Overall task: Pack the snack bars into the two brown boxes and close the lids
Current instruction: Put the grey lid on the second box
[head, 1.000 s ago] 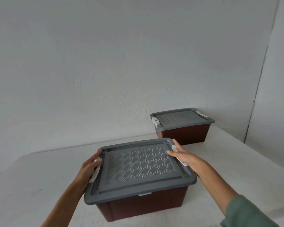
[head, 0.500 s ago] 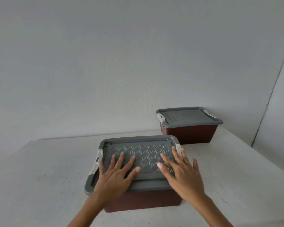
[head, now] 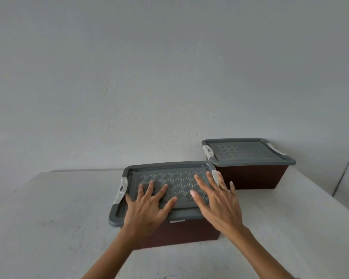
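Observation:
Two brown boxes with grey patterned lids stand on the white table. The near box is right in front of me, its lid down and its white side latches showing. My left hand lies flat on the lid's front left part, fingers spread. My right hand lies flat on the lid's right part, fingers spread, partly covering the right latch. The far box stands at the back right against the wall, its lid also down. No snack bars are visible.
The white table runs left and forward around the boxes. A plain grey wall stands behind. The table's right edge falls off beside the far box.
My hands left the side latches of the near box and came to rest flat on top of its lid. The view has shifted slightly closer and to the left.

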Demonstrator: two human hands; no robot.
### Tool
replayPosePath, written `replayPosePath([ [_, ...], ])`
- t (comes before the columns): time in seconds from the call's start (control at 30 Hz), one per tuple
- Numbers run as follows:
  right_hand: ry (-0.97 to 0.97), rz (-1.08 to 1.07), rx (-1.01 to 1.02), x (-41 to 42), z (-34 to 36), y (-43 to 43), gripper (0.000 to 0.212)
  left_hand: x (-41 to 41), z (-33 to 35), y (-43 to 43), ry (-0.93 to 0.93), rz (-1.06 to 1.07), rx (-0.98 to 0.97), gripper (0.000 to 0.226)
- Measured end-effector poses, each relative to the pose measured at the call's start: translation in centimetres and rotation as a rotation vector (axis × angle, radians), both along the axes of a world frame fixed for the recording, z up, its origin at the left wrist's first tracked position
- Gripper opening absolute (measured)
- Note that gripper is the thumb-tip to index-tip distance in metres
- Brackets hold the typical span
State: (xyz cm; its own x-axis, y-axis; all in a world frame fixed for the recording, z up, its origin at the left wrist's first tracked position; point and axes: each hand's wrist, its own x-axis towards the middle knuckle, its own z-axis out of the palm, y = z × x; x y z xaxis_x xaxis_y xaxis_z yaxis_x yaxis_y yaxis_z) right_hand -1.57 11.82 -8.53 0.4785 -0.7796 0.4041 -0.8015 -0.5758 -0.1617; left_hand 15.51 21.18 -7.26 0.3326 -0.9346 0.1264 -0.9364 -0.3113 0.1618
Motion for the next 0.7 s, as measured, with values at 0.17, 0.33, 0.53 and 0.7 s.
replayPosePath([
  [0.17, 0.012, -0.018, 0.016, 2.7, 0.2, -3.8, 0.107, 2.9, 0.0, -4.1, -0.026, -0.003, 0.007, 0.126],
  [0.33, 0.018, -0.03, 0.001, 5.6, 0.3, -8.1, 0.097, 5.7, 0.2, -8.7, -0.005, -0.005, 0.023, 0.069],
  [0.53, 0.014, -0.047, -0.004, 8.1, 0.2, -12.4, 0.089, 8.2, 0.1, -13.1, -0.023, -0.005, 0.021, 0.06],
  [0.7, -0.007, -0.051, 0.014, 9.6, 0.3, -14.7, 0.086, 9.7, 0.2, -15.4, -0.015, -0.014, 0.034, 0.069],
])
